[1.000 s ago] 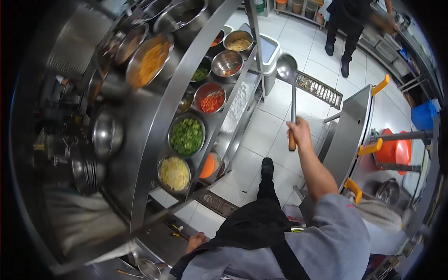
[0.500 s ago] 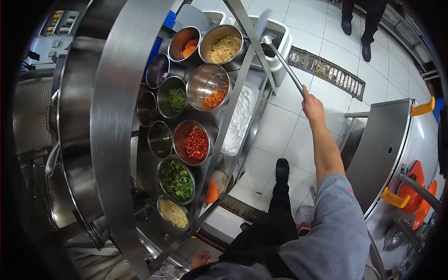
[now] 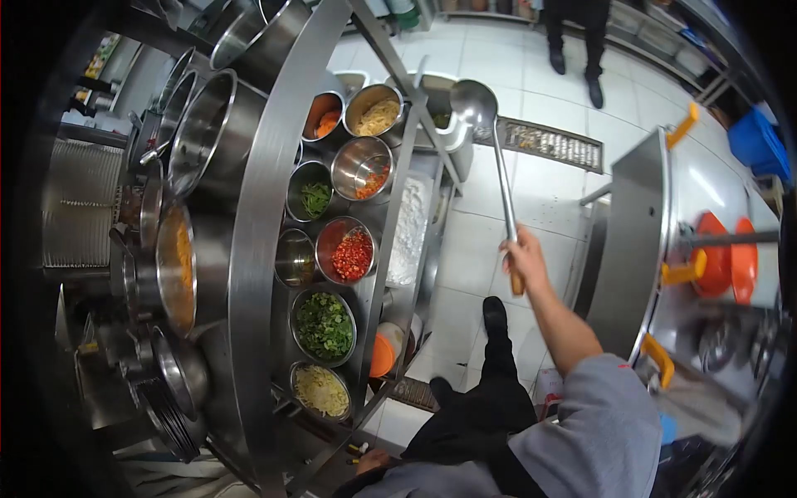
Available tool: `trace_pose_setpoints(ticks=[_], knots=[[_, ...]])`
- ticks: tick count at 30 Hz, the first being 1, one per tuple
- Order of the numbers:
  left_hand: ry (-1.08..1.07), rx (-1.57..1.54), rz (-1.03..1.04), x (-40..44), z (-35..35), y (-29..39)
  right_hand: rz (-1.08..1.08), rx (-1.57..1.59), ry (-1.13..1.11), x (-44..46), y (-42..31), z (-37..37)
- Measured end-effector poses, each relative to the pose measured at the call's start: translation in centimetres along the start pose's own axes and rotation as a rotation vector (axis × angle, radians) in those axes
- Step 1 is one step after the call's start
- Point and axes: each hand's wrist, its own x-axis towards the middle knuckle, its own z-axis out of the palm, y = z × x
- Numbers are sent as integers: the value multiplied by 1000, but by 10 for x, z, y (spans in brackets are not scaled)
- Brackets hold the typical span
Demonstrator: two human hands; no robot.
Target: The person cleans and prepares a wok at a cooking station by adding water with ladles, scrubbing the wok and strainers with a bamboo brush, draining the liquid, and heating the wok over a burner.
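My right hand (image 3: 526, 254) is closed around the handle of a long metal ladle (image 3: 503, 178). The handle ends in wood below my fist, and the round bowl points away from me, above the floor beside a white bin (image 3: 458, 141). My left hand (image 3: 374, 461) hangs low at the bottom edge, near the shelf frame; its fingers are too small and partly hidden to read. On the shelf to the left, metal pots hold chopped red chillies (image 3: 352, 254), chopped greens (image 3: 325, 324), shredded pale food (image 3: 320, 391) and yellowish strips (image 3: 378, 117).
A steel rack post (image 3: 264, 249) stands at left, with stacked metal basins (image 3: 203, 137) beyond it. White powder fills a tray (image 3: 408, 232) under the shelf. At right is a steel cabinet (image 3: 629, 224) with yellow handles. A floor drain (image 3: 552, 145) lies ahead, and another person's legs (image 3: 577, 41) stand farther off.
My right hand has drawn the ladle back from over the bin, toward me. The ladle now stands more upright in view, and my head view has shifted, showing more basins at left.
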Motion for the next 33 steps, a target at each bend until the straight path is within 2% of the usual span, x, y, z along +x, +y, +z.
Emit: trace_pose_setpoints(ticks=[1, 2, 4, 5, 8, 9, 10, 11, 14, 16, 18, 22, 26, 27, 33], knots=[[-32, 168, 102, 13, -5, 1, 104, 185, -39, -41, -12, 2], [-60, 315, 190, 25, -10, 2, 83, 186, 4, -77, -16, 3], [-112, 550, 330, 53, -24, 11, 216, 438, 23, -153, -14, 4], [-135, 648, 375, 65, -33, 14, 208, 450, 93, -187, -7, 5], [-210, 958, 470, 104, -56, 39, 321, 334, 170, -297, 41, 8], [-231, 1050, 486, 111, -60, 55, 355, 219, 187, -341, 35, 9], [-253, 1144, 501, 115, -60, 71, 332, 183, 217, -379, 53, 10], [-271, 1232, 515, 119, -58, 87, 353, 240, 283, -414, 82, 14], [-308, 1454, 567, 122, -32, 128, 410, 135, 314, -522, 150, 27], [-331, 1570, 614, 119, -5, 142, 497, 217, 364, -608, 149, 33], [-357, 1665, 658, 117, 25, 148, 500, 152, 433, -677, 169, 38], [-426, 1860, 735, 111, 95, 130, 443, 353, 659, -783, 173, 55], [-508, 2038, 804, 99, 158, 94, 289, 556, 828, -827, 185, 60], [-529, 2075, 821, 98, 175, 81, 192, 607, 828, -837, 186, 58], [-623, 2259, 881, 93, 258, -19, 30, 762, 931, -920, 186, 14]])
